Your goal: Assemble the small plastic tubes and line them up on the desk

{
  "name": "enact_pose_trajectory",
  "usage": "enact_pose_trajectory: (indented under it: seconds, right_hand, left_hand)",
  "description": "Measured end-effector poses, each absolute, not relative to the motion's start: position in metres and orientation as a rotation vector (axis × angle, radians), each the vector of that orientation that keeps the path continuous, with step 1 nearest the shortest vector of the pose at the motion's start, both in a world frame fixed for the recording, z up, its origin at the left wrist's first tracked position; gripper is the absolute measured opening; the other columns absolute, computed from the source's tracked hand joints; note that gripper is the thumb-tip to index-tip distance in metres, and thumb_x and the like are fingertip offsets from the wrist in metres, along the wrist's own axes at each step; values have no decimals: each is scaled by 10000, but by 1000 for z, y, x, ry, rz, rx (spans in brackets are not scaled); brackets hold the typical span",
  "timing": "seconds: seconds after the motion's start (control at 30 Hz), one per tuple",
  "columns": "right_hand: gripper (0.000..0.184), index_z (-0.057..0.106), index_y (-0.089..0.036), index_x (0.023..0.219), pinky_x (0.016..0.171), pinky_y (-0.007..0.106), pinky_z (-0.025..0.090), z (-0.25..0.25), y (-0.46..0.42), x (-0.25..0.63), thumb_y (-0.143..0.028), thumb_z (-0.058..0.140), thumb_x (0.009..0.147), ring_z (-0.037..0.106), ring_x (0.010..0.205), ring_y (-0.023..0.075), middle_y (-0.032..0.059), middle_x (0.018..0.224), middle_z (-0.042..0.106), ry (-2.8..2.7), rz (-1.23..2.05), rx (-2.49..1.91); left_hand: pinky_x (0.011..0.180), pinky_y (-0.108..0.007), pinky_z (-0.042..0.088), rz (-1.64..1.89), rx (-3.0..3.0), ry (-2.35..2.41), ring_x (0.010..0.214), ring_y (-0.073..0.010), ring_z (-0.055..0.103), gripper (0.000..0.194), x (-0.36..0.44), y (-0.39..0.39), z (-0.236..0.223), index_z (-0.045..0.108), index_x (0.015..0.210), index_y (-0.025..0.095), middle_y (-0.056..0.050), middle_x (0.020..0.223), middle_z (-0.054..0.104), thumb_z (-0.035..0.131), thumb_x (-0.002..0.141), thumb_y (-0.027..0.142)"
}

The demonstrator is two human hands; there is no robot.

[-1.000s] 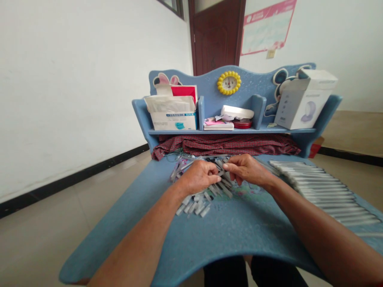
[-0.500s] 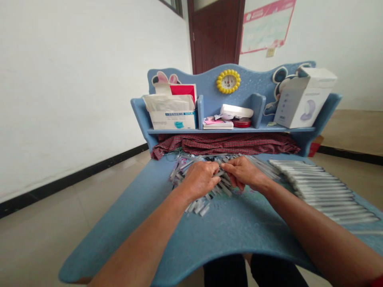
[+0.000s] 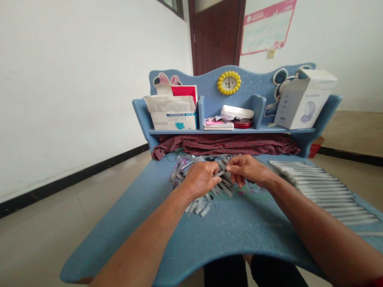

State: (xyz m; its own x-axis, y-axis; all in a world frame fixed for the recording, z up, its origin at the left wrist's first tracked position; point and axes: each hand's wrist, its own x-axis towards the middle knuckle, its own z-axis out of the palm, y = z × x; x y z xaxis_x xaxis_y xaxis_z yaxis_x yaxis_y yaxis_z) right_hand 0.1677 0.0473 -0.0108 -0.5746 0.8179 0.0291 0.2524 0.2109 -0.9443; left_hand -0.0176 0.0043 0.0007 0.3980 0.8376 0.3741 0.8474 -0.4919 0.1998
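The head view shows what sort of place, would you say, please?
Probably a room in a home, perhaps a child's: a blue painted desk with cartoon cutouts, a yellow petal-rimmed clock and a dark-red panelled door suggest it.

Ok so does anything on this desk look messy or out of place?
Mostly the loose grey pieces around the left hand: they lie jumbled at all angles, while the rods on the right lie in a neat row. One rod sits slightly apart at the near end.

Bare forearms (image 3: 146,235) angled inward, left grip (image 3: 202,178) curled closed, right grip (image 3: 245,170) bent just beside
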Motion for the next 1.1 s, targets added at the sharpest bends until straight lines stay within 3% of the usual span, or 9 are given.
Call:
enact_pose_trajectory:
  seconds: [0.23, 0.43, 0.63, 0.73, 0.87, 1.1]
  right_hand:
    - [342, 479, -158, 582, 312, 170, 353, -17, 44, 161, -436, 569, 760, 489, 298, 74, -10, 469, 593, -1921, 1376, -994]
    - [391, 509, -159, 663, 306, 171, 356, -18, 50, 167, -522, 480, 805, 507, 305, 89, -4, 460, 597, -1944, 1412, -997]
    - [334, 528, -146, 686, 344, 168, 377, -15, 48, 170, -465, 623, 716, 535, 350, 83, -6, 526, 629, -1947, 1469, -868]
    - [389, 491, -155, 615, 322, 173, 362, -18, 46, 165, -514, 568, 743, 496, 306, 77, -8, 477, 606, -1906, 1464, -923]
    - [442, 510, -158, 666, 318, 178, 362, -17, 47, 166, -584, 477, 776, 507, 305, 90, -4, 460, 603, -1881, 1484, -989]
    - [345, 489, -160, 631, 322, 175, 364, -17, 44, 164, -471, 553, 764, 500, 308, 77, -7, 492, 618, -1882, 1483, -943]
  left_hand:
    - [525, -226, 274, -633, -2590, -1514, 547, -103, 460, 134, -15, 3, 0, 522, 652, 174, 19, 600, 526, 607, 705, 263]
    - [524, -225, 272, -674, -2592, -1509, 542, -101, 459, 129, -16, 4, -1, 524, 668, 177, 25, 599, 528, 617, 701, 260]
    - [530, -227, 279, -649, -2600, -1495, 555, -104, 465, 135, -15, 4, -1, 526, 667, 176, 16, 619, 540, 607, 714, 273]
    - [532, -229, 284, -616, -2596, -1493, 561, -106, 471, 124, -15, 3, 0, 533, 677, 175, 12, 632, 546, 596, 722, 272]
    - [539, -229, 297, -610, -2588, -1501, 575, -109, 486, 118, -14, 2, 1, 542, 690, 179, 12, 652, 563, 600, 722, 276]
    - [563, -240, 323, -501, -2542, -1478, 629, -135, 527, 122, -13, 1, 1, 563, 733, 174, -16, 718, 599, 592, 745, 292]
